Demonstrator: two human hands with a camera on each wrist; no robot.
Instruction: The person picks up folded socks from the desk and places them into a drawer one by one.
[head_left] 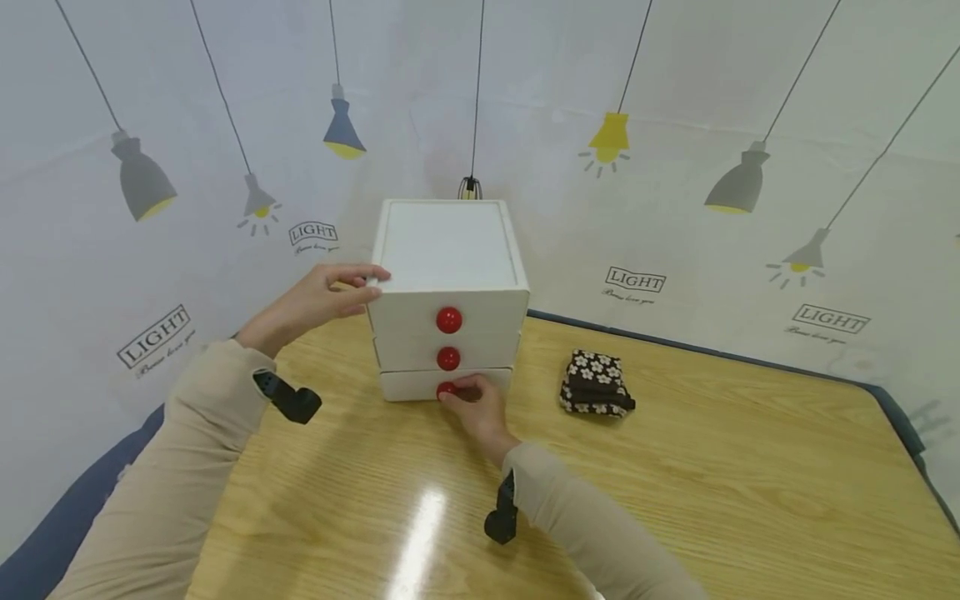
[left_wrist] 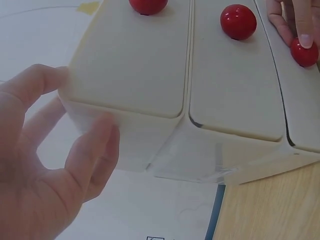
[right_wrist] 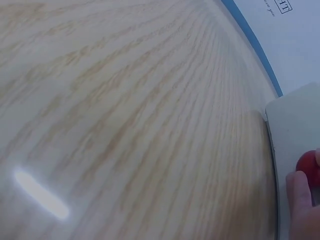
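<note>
A white cabinet (head_left: 450, 242) with three stacked drawers stands on the table, each drawer with a round red knob. At its upper left corner my left hand (head_left: 322, 296) grips the edge, fingertips on the top and against the side. The left wrist view shows this hand (left_wrist: 55, 145) bent around that corner. My right hand (head_left: 480, 412) pinches the red knob (head_left: 445, 390) of the bottom drawer (head_left: 405, 386) between thumb and fingers. Only part of that hand (right_wrist: 302, 205) enters the right wrist view, at the knob (right_wrist: 309, 167). All the drawers look closed.
To the right of the cabinet, a dark pouch (head_left: 595, 383) with white flowers lies on the wooden table (head_left: 712, 450). Behind the table hangs a pale cloth (head_left: 675, 217) printed with lamps. Black cameras (head_left: 288, 398) are strapped at both wrists.
</note>
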